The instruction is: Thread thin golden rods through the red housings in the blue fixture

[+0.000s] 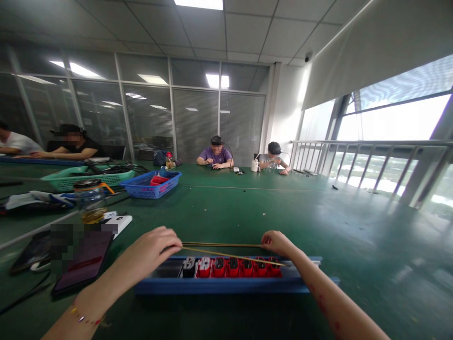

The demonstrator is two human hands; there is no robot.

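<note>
In the head view my left hand (164, 242) is closed, its fingertips pinching thin yellowish strands. Two of these strands (222, 244) run nearly level across to my right hand (278, 242), whose fingers are curled closed around their far end. Another yellowish strand (233, 256) slants from my left fingertips down to the right, over the parts below. Beneath both hands lies a long blue channel (233, 285) with a grey inside. A row of several small red blocks (232, 267) with dark tops sits in it, and a black block (189, 267) stands at the row's left end.
On my left are a tablet (83, 259), a white phone-like slab (122, 225) and a glass jar (90, 203). Farther back stand a blue basket (152, 189) and a green basket (87, 178) with dark cables. Several people sit around the green table (300, 208).
</note>
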